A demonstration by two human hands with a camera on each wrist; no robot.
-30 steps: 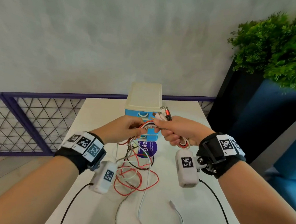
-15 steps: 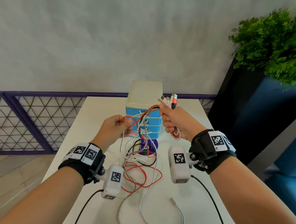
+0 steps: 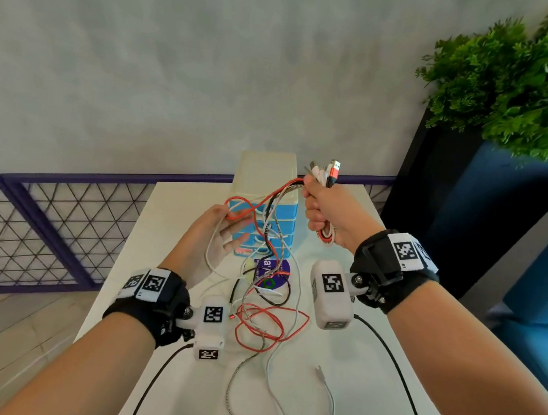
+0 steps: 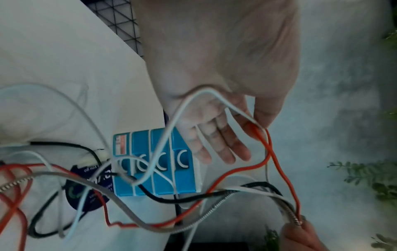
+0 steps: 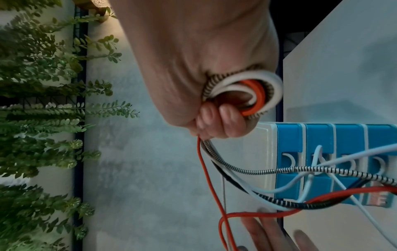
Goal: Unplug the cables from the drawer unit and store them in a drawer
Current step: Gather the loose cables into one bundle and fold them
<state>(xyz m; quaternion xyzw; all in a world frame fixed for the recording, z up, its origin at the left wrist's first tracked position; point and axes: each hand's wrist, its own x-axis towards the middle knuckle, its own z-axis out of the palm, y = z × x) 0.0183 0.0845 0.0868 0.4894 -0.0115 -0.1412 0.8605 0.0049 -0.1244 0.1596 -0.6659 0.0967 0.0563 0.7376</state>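
Note:
The drawer unit [image 3: 266,169], cream on top with blue drawers, stands at the far middle of the white table [image 3: 367,367]. My right hand [image 3: 326,209] is raised beside its top right corner and grips a coiled bundle of cables [image 5: 253,95]; their plugs [image 3: 326,174] stick up out of the fist. Red, white, black and braided strands run down from it across the drawer fronts [image 4: 159,186]. My left hand [image 3: 216,232] is left of the unit, its thumb pinching a red and a white strand [image 4: 257,127] against the forefinger, the other fingers straight.
Slack cable loops [image 3: 271,321] lie tangled on the table over a purple round sticker [image 3: 273,274]. A loose white cable end [image 3: 320,372] lies nearer me. A purple mesh railing [image 3: 46,225] runs along the left; a dark planter with a green plant [image 3: 529,81] stands at the right.
My right hand has lifted the bundle from drawer height to above the unit's top. My left hand has moved left, its fingers have straightened, and the strands are drawn up taut.

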